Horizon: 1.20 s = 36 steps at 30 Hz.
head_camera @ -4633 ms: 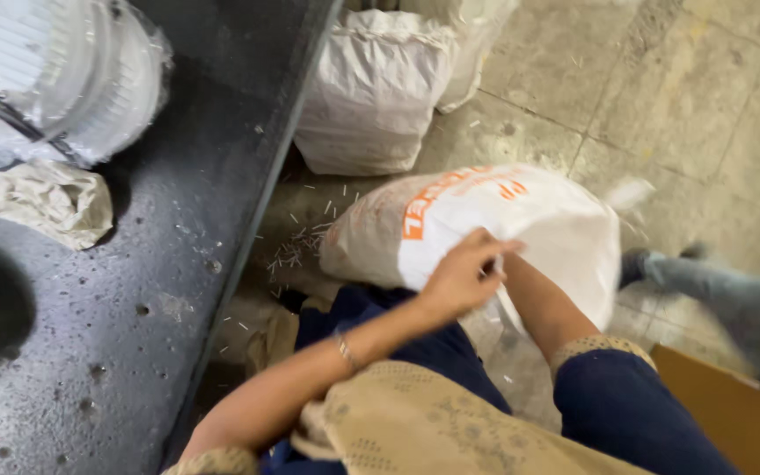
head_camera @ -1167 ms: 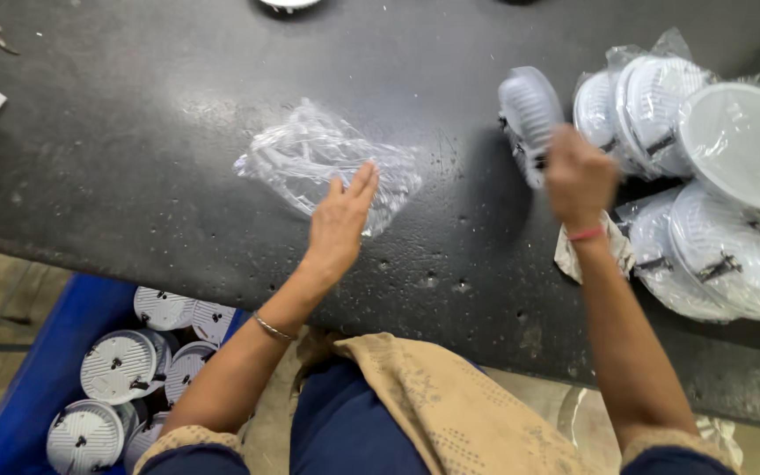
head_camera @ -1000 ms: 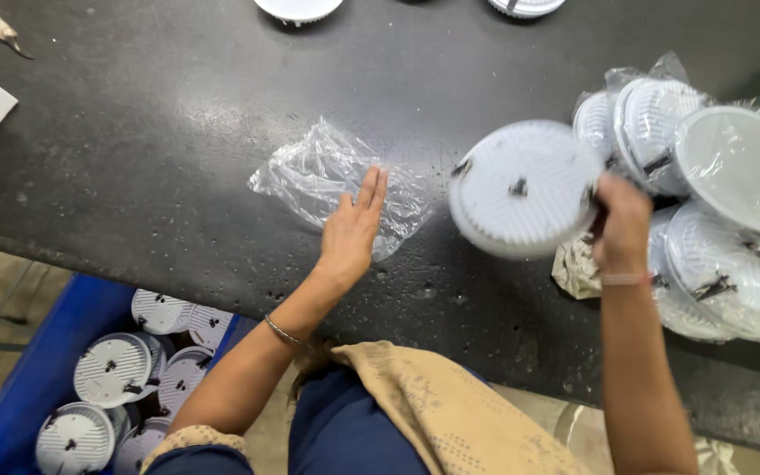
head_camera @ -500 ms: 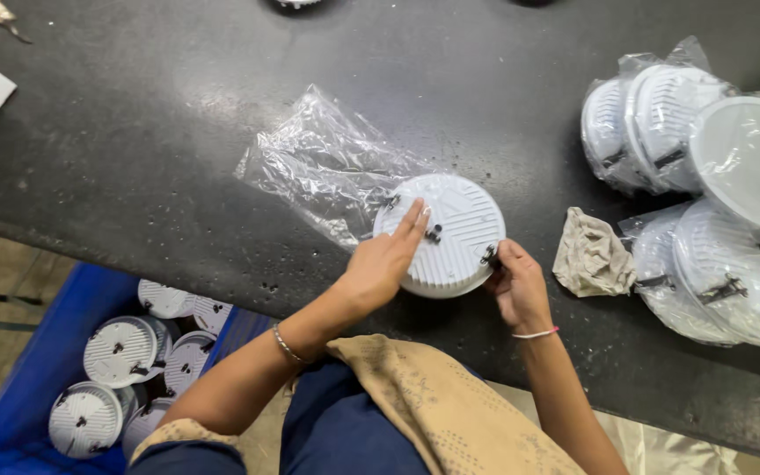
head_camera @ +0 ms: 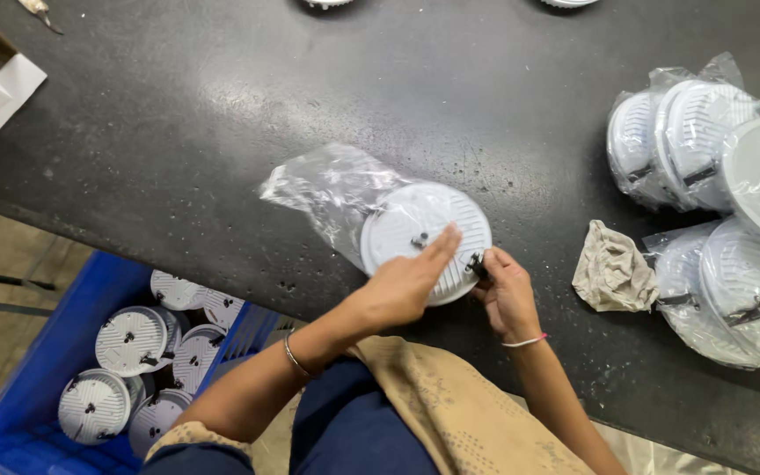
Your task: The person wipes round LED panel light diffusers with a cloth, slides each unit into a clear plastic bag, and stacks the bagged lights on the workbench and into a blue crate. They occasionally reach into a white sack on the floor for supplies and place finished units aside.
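While the round white ribbed plastic lamp housing (head_camera: pixel 424 239) lies flat, back side up, on the dark speckled surface (head_camera: pixel 222 105), both hands are right on it at its near edge. The left hand (head_camera: pixel 402 286) lies open, fingers stretched flat across the disc's near-left part, pressing it down rather than gripping. The right hand (head_camera: pixel 507 295) sits at the near-right rim, fingers pinched together on the small dark metal spring clip (head_camera: pixel 475 264) that sticks out there. So the disc sits just beyond the hands, the left hand over its face, the right at its edge.

Being round, the disc has no long axis; what gives it direction is the clear crumpled plastic bag (head_camera: pixel 332 189), which stretches away to the far left. The disc's left side overlaps the bag's end; whether it is partly inside the mouth I cannot tell.

To the right lies a crumpled beige cloth (head_camera: pixel 613 268), apart from the disc.
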Each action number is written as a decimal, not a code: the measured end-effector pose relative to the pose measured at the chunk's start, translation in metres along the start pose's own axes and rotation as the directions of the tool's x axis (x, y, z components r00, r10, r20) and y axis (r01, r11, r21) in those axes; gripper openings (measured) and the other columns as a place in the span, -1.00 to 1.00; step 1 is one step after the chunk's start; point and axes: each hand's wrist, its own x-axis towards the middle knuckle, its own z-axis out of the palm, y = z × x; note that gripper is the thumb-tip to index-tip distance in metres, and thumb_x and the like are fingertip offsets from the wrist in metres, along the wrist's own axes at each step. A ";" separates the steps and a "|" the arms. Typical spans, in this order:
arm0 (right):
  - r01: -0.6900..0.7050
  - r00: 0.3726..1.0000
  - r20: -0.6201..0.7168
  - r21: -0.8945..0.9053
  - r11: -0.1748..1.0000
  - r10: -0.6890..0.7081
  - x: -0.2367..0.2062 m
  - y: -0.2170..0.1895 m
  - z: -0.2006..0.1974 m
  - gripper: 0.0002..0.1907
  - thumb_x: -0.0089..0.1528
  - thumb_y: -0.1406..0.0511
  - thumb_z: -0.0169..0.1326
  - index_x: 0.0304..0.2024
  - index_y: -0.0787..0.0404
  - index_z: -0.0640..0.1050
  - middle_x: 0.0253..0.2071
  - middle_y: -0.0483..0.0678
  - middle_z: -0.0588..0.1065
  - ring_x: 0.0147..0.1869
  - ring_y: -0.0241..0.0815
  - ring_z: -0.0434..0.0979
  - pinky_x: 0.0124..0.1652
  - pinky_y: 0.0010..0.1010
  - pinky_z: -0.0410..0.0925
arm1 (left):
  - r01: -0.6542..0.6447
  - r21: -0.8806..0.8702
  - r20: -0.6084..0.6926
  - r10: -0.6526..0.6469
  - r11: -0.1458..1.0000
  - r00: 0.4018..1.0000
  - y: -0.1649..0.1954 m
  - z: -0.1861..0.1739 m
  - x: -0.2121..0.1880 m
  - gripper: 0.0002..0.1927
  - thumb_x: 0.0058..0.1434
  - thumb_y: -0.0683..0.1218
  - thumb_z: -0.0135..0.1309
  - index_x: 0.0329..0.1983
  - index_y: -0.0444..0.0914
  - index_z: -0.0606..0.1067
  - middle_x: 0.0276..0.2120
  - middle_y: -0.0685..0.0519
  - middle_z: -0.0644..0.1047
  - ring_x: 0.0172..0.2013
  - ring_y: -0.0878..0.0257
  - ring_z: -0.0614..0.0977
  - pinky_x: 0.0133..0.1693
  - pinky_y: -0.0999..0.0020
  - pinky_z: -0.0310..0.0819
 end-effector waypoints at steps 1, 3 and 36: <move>0.016 1.000 -0.021 -0.001 1.000 -0.016 -0.001 0.000 0.002 -0.74 0.41 0.23 -0.06 0.04 0.22 0.53 -0.19 -0.13 0.58 -0.21 -0.26 0.59 -0.22 -0.36 0.48 | -0.032 -0.010 -0.005 0.032 0.999 0.999 0.002 0.003 -0.004 0.04 -0.07 -0.37 0.02 0.53 -0.29 -0.08 0.54 -0.14 0.01 -0.31 -0.18 0.65 -0.34 0.01 0.54; 0.029 1.000 -0.013 0.019 0.999 -0.029 -0.005 -0.001 0.005 -0.74 0.42 0.25 -0.06 0.06 0.25 0.51 -0.17 -0.12 0.58 -0.18 -0.26 0.59 -0.21 -0.36 0.47 | -0.063 -0.034 -0.006 0.063 0.997 0.998 0.007 0.008 -0.009 0.04 -0.05 -0.38 0.00 0.54 -0.24 -0.08 0.54 -0.11 0.03 -0.26 -0.15 0.66 -0.34 0.01 0.54; 0.053 0.966 0.251 -0.429 0.902 0.063 -0.076 -0.132 0.028 -0.57 0.40 0.15 -0.09 0.13 0.34 0.54 -0.12 0.15 0.66 -0.17 -0.11 0.69 -0.19 -0.32 0.58 | -0.477 -0.169 -0.651 0.266 0.862 0.711 -0.057 -0.024 -0.019 -0.71 0.17 -0.21 0.29 -0.05 -0.10 0.58 0.09 0.00 0.62 0.14 0.12 0.64 0.15 0.18 0.56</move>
